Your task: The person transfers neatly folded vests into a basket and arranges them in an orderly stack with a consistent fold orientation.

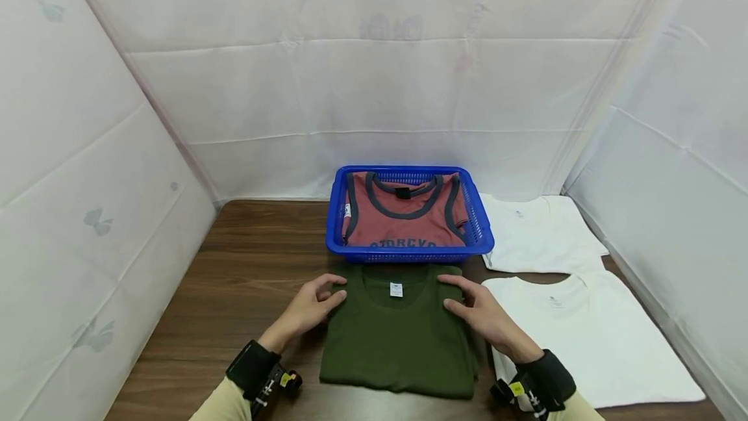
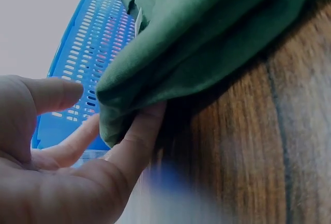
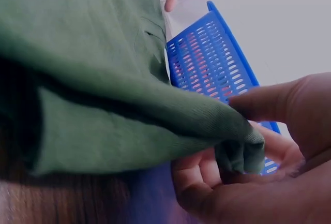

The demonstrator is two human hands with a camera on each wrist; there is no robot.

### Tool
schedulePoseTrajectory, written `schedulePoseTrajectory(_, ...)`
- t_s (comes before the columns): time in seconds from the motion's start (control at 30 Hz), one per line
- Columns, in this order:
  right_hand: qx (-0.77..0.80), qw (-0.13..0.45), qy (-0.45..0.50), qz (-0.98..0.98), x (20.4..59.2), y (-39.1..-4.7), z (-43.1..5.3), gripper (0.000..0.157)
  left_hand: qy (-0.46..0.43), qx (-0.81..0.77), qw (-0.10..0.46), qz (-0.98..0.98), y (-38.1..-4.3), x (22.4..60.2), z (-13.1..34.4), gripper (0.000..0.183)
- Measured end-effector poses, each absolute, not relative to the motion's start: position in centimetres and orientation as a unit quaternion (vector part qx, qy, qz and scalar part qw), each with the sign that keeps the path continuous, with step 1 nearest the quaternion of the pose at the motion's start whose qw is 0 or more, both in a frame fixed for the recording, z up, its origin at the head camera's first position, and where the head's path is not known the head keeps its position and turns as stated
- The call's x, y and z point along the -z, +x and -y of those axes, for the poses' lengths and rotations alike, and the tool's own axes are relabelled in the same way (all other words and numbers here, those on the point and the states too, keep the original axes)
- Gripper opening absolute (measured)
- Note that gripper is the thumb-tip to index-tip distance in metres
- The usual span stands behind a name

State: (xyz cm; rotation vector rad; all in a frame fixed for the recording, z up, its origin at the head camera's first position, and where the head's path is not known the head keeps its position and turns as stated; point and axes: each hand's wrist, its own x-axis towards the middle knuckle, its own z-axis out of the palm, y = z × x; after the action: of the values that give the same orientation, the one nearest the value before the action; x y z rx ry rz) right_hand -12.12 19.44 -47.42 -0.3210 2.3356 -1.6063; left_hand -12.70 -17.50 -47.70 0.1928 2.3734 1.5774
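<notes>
A folded dark green T-shirt (image 1: 400,343) with a white neck label lies flat in front of the basket in the head view. My left hand (image 1: 310,307) is at its upper left corner. In the left wrist view, fingers (image 2: 135,144) reach under the green fold, while the thumb (image 2: 59,93) stands apart from the cloth. At the opposite shoulder, my right hand (image 1: 482,314) pinches the shirt's edge. The right wrist view shows that thumb (image 3: 264,102) on top of the cloth and curled fingers beneath it.
Just behind the green shirt stands a blue plastic basket (image 1: 409,255), holding a folded red tank top (image 1: 403,223) with grey trim. Two white T-shirts (image 1: 540,232) (image 1: 590,343) lie on the right of the brown wooden table (image 1: 234,317). White sheeting (image 1: 380,89) encloses the back and sides.
</notes>
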Motion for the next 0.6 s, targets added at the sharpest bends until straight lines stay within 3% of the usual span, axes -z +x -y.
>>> schedulePoseTrajectory(0.33,0.431,0.178,-0.195,-0.863,46.9,-12.2,-20.1,0.065,0.109,-0.549,0.203,-0.803,-13.5,47.7,18.2,0.055)
schedulePoseTrajectory(0.6,0.350,0.162,-0.221,-0.896,46.9,-12.5,-21.1,0.072,0.131,-0.596,0.274,-0.743,-14.1,48.1,18.6,0.064)
